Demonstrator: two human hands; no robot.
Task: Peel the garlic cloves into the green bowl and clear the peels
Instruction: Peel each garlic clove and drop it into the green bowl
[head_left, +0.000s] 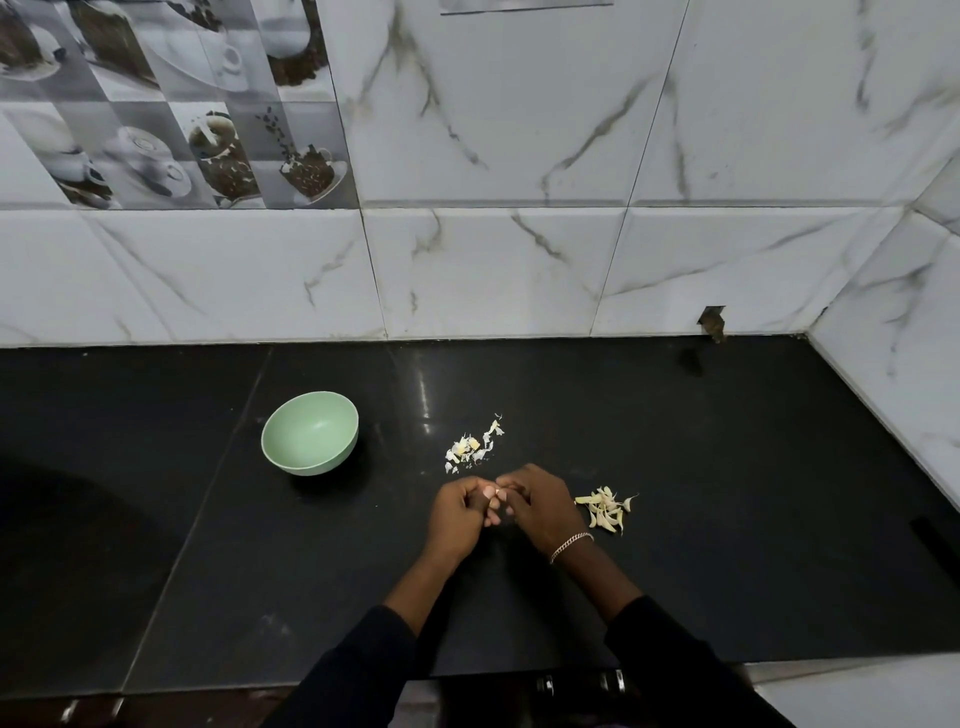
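Observation:
A green bowl (310, 433) stands on the black counter (675, 493), left of my hands, and looks empty. My left hand (460, 514) and my right hand (537, 506) meet over the counter, fingers curled, pinching a small pale garlic clove (493, 498) between them; most of the clove is hidden. A heap of white peels (471, 447) lies just beyond my hands. Several unpeeled cloves (607, 508) lie in a pile right of my right hand.
A marble-tiled wall (519, 270) rises behind the counter and turns a corner at the right. A small hole (711, 322) is in the wall at counter level. The counter's front edge (519, 670) runs below my forearms.

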